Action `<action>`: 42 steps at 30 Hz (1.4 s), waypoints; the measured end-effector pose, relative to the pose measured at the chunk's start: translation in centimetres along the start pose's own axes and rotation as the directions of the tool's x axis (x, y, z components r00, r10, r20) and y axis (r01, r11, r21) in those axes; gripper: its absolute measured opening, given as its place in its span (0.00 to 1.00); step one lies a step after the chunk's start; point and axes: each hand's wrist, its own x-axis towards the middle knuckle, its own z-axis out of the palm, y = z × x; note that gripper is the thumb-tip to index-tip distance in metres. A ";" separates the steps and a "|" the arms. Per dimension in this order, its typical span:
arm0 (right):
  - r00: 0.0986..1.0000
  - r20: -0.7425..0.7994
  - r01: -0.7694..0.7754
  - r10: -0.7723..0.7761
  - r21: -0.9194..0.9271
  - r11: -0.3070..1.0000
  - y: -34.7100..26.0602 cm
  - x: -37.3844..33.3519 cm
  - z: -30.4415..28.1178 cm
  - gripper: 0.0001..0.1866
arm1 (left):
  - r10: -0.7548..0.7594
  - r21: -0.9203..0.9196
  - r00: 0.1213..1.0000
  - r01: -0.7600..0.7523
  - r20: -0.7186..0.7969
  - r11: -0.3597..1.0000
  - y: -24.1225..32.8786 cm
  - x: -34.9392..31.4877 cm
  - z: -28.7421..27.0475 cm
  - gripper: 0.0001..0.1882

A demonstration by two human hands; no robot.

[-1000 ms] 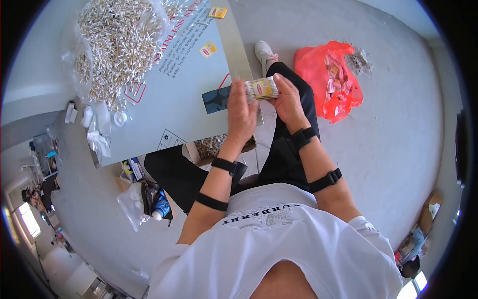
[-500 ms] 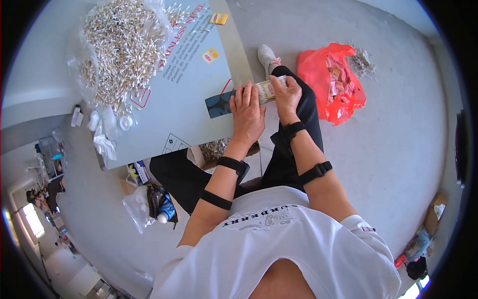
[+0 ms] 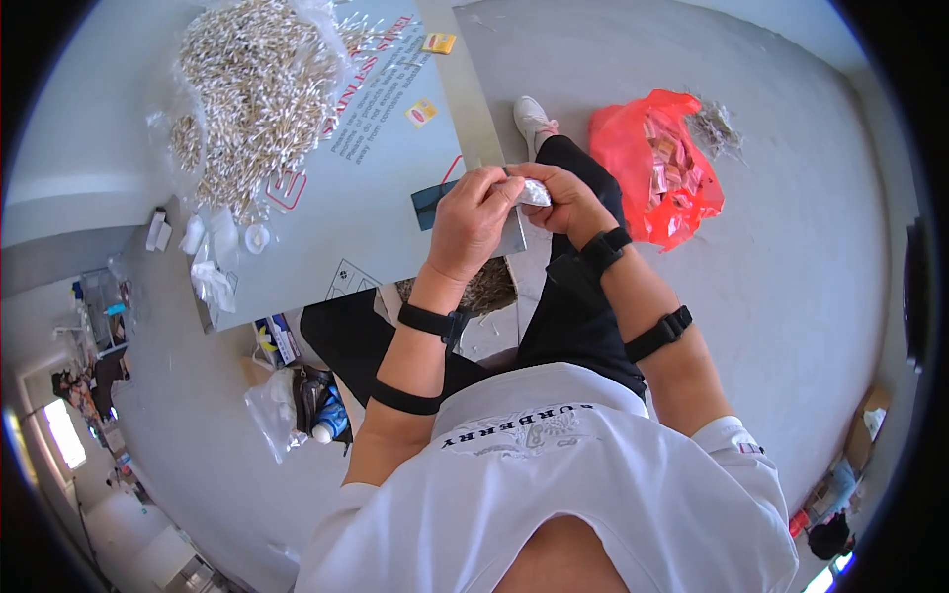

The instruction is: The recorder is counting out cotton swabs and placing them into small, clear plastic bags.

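Head view: swab pack held between left hand and right hand, at the counter's right edge.
Left fingers: clamped on the pack's left end.
Right fingers: clamped around its other side.
Change: pack turned, white side showing; left palm no longer flat.
Meaning: likely pinching now, rather than pressing.
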 end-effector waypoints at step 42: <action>0.421 0.612 0.718 -0.669 -0.676 -0.167 5.8 -1.0 5.1 0.05 | -0.546 -0.376 0.837 0.515 0.029 0.770 -4.3 -6.8 -4.8 0.05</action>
